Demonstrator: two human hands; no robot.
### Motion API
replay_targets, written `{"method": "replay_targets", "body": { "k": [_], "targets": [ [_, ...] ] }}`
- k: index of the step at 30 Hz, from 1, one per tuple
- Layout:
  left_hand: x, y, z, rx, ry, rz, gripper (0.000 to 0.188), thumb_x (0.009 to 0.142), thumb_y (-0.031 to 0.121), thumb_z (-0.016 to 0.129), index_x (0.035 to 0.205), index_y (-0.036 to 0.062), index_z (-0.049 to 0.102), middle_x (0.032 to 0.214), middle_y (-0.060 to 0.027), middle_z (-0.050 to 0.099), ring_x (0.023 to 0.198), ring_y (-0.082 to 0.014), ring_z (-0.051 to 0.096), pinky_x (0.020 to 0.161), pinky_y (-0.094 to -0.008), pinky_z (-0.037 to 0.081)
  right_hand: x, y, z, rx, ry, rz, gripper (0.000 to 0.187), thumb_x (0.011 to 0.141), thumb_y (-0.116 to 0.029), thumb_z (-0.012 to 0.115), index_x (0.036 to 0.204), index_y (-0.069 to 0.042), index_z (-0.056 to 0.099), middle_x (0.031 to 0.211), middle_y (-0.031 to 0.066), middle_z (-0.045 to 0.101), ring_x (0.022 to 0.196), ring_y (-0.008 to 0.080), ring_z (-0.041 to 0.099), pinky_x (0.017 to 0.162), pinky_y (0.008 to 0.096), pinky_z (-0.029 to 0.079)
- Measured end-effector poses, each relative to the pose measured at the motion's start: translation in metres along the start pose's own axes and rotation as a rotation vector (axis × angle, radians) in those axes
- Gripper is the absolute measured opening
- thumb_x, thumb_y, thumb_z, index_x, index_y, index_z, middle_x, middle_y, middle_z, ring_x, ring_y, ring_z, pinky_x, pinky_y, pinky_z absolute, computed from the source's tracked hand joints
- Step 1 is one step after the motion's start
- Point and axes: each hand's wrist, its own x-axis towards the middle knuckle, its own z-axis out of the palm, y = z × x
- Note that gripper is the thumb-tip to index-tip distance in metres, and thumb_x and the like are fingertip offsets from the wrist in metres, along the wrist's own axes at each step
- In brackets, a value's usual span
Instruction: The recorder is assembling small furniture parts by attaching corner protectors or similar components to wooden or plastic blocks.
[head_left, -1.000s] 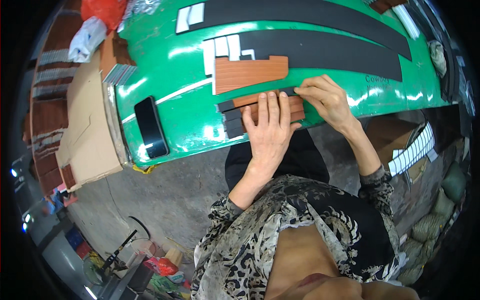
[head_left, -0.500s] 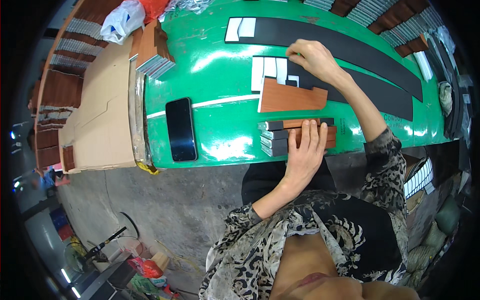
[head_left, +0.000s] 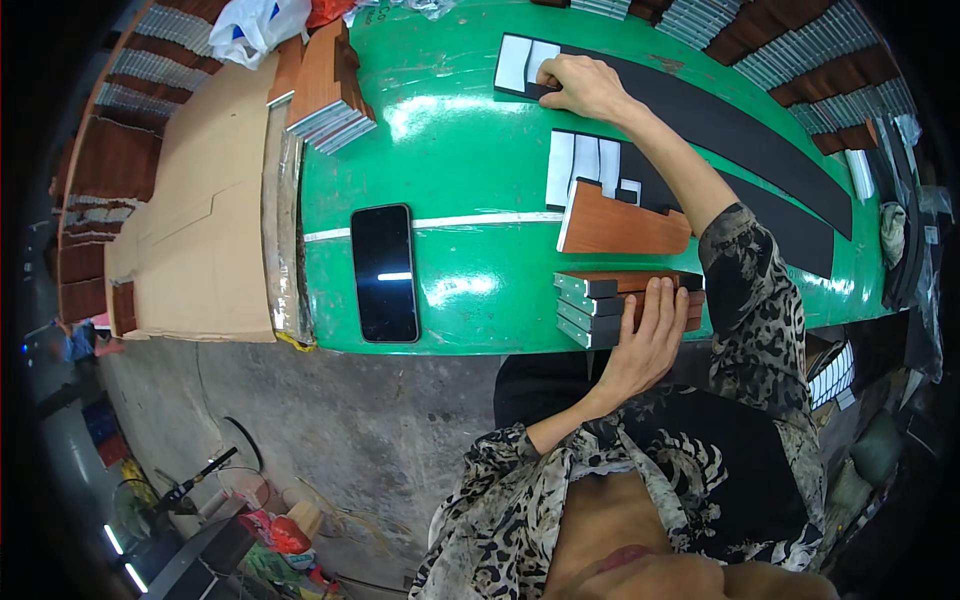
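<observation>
My left hand [head_left: 648,335] lies flat on a low stack of wood-grain pieces with grey edges [head_left: 592,305] at the near edge of the green table [head_left: 460,150], pressing it down. My right hand [head_left: 585,85] reaches across to the far end of a long black strip [head_left: 740,130], its fingers pinched on one of the white backing pieces [head_left: 525,62] there. A single wood-grain panel [head_left: 620,228] lies between the two hands, with more white pieces [head_left: 585,165] just beyond it on a second black strip [head_left: 800,235].
A black phone [head_left: 384,272] lies face up left of the stack. More wood-grain stacks [head_left: 325,85] sit at the table's far left, with others along the far edge [head_left: 800,55]. Flat cardboard [head_left: 205,220] lies left of the table. Below is concrete floor [head_left: 330,430].
My right hand left the stack and reached across to the white pieces on the far black strip. My left hand stayed on the stack. The view shifted to the left.
</observation>
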Motion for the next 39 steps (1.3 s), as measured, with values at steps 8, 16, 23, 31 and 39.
{"method": "replay_targets", "body": {
  "k": [8, 16, 23, 31, 39],
  "targets": [
    [0.001, 0.0, -0.002, 0.002, -0.002, 0.0, 0.058, 0.078, 0.033, 0.056, 0.129, 0.0059, 0.048, 0.131, -0.0166, 0.047, 0.126, -0.0295, 0.041, 0.099, -0.0512, 0.031, -0.005, 0.008, -0.007, 0.199, -0.064, 0.184, 0.045, 0.063, -0.037, 0.075, 0.093, -0.006, 0.063, 0.088, 0.0113, 0.064, 0.083, 0.0246, 0.062, 0.072, 0.0383, 0.047],
    [0.015, -0.006, -0.013, -0.128, 0.015, -0.035, 0.058, 0.069, 0.023, 0.07, 0.12, 0.0018, 0.05, 0.124, -0.0178, 0.051, 0.12, -0.0319, 0.046, 0.095, -0.0502, 0.033, -0.088, 0.01, -0.068, 0.462, 0.278, 0.177, 0.03, 0.071, -0.021, 0.068, 0.087, 0.001, 0.057, 0.073, 0.0106, 0.059, 0.069, 0.0198, 0.057, 0.066, 0.0314, 0.046],
    [0.008, -0.002, -0.012, -0.043, 0.003, 0.038, 0.063, 0.064, 0.022, 0.075, 0.118, -0.0005, 0.052, 0.13, -0.0179, 0.045, 0.124, -0.0328, 0.04, 0.096, -0.0519, 0.032, -0.268, 0.026, -0.072, 0.779, 0.245, 0.336, 0.026, 0.076, -0.01, 0.071, 0.098, 0.003, 0.064, 0.087, 0.0074, 0.067, 0.082, 0.0119, 0.062, 0.078, 0.0255, 0.05],
    [0.0, 0.002, -0.022, 0.021, -0.065, 0.009, 0.063, 0.064, 0.021, 0.075, 0.119, 0.0007, 0.053, 0.123, -0.0135, 0.048, 0.117, -0.0276, 0.045, 0.093, -0.0489, 0.035, -0.332, -0.007, -0.049, 0.475, 0.337, 0.186, 0.027, 0.071, -0.012, 0.073, 0.096, -0.005, 0.068, 0.087, 0.0081, 0.067, 0.077, 0.0201, 0.06, 0.068, 0.0307, 0.049],
    [-0.008, 0.001, -0.012, 0.069, -0.02, 0.003, 0.062, 0.063, 0.023, 0.075, 0.119, 0.0057, 0.054, 0.128, -0.01, 0.049, 0.118, -0.0256, 0.044, 0.096, -0.0462, 0.031, -0.317, -0.01, -0.037, 0.408, 0.364, 0.066, 0.023, 0.068, -0.013, 0.074, 0.091, -0.007, 0.07, 0.086, 0.0056, 0.065, 0.077, 0.0205, 0.059, 0.067, 0.0312, 0.048]
  ]
}}
